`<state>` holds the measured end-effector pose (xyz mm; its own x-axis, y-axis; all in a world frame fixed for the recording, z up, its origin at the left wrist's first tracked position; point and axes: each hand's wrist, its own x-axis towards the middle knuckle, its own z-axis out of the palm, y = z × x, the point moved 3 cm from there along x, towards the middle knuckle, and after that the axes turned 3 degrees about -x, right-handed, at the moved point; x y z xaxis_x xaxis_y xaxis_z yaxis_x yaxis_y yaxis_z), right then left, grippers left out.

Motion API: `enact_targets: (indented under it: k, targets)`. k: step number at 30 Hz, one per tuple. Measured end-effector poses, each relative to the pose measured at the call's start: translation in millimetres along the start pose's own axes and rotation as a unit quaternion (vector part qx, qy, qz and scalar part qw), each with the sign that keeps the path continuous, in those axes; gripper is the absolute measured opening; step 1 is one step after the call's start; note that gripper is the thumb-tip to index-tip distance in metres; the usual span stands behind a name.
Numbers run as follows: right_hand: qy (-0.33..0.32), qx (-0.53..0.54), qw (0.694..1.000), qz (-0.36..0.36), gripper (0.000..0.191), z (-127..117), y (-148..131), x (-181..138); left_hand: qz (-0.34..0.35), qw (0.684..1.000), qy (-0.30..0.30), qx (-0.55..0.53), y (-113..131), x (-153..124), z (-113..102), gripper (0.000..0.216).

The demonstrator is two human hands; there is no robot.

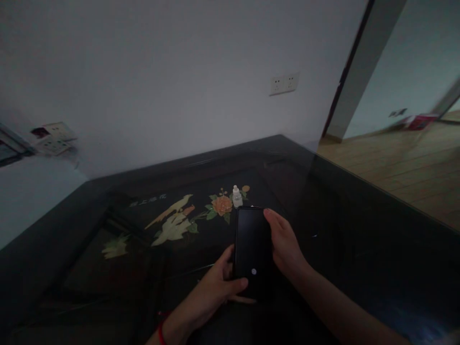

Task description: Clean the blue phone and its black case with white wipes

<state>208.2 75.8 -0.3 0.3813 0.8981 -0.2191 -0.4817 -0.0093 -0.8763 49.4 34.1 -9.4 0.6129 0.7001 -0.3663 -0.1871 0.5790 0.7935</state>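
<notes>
A black smartphone (pixel 252 242) with a dark screen is held over the black table, screen up. My left hand (pixel 215 286) grips its lower left corner, thumb lying across the bottom edge. My right hand (pixel 285 242) wraps around its right side, fingers reaching the top corner. A red string circles my left wrist. Just beyond the phone a small clear bottle (pixel 236 196) with a white cap stands upright on the table.
The black lacquered table (pixel 359 225) has an inlaid bird and flower picture (pixel 179 218). A white wall with power sockets (pixel 284 83) rises behind it. More sockets (pixel 55 138) sit at the left. To the right a doorway opens onto wooden floor (pixel 406 163).
</notes>
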Motion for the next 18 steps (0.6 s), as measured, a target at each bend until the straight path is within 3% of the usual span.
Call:
enact_targets:
  k: [4,8,11,18]
  targets:
    - [0.022,0.014,1.000,0.011,0.037,-3.8,-3.8,5.1,0.021,0.998,-0.058,0.024,2.3,1.2,-1.8,0.071]
    - [0.013,0.019,0.999,0.033,0.039,-2.8,-6.7,3.6,0.039,0.995,-0.096,0.013,0.4,3.6,-2.2,0.084]
    - [0.018,0.027,0.999,0.024,0.037,-3.4,-9.0,3.3,0.055,0.995,-0.079,0.024,-0.8,3.6,-2.6,0.085]
    - [-0.008,0.039,0.999,-0.014,0.038,-3.1,-11.7,4.2,0.071,0.995,-0.027,0.057,-0.7,0.5,-6.0,0.060]
